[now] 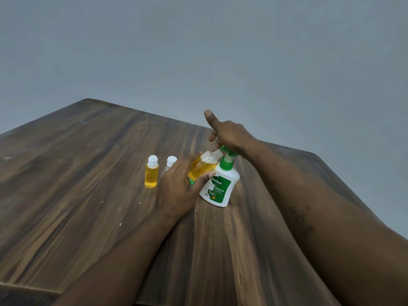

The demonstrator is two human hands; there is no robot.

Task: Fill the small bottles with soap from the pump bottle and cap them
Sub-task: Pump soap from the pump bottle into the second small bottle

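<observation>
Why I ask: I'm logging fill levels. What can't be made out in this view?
Head view, middle small bottle: body mostly hidden behind the left hand, fill level unknown.
Head view, pump bottle nozzle: covered by the right hand and the held bottle.
Head view, green object: mostly under the left hand, unidentifiable.

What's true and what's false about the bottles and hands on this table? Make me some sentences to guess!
1. The left hand holds a tilted bottle with yellow soap inside. True.
2. The right hand rests on top of the pump bottle. True.
3. The pump is red. False: it is green.
4. The tilted bottle has its cap on. False: its neck is open, up by the pump's spout.
5. The capped yellow bottle lies on its side. False: it stands upright on the table.
6. A second capped bottle stands behind the left hand. True.
</observation>
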